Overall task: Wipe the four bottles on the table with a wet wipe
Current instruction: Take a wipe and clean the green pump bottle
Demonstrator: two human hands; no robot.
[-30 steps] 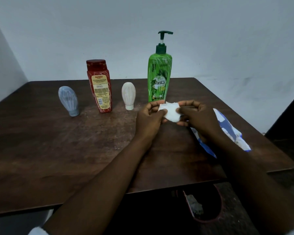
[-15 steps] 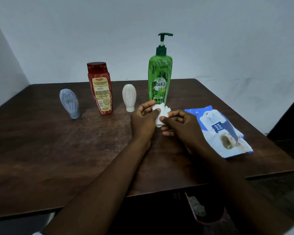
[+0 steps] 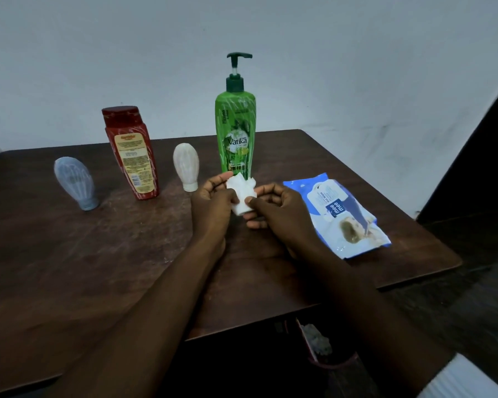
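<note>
Wet wipe (image 3: 241, 193), likely limp, light and slick, is sitting crumpled above the table's (image 3: 98, 268) middle. Your left hand (image 3: 213, 203) and right hand (image 3: 279, 215) are pinching its 2 sides, and bunching it should grip better.

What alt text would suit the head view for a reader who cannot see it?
The left hand and right hand hold a crumpled white wet wipe over a wooden table, in front of a green pump bottle. Left of it stand a small white bottle, a red bottle and a small grey-blue bottle; a blue pack of wipes lies at the right.
</note>
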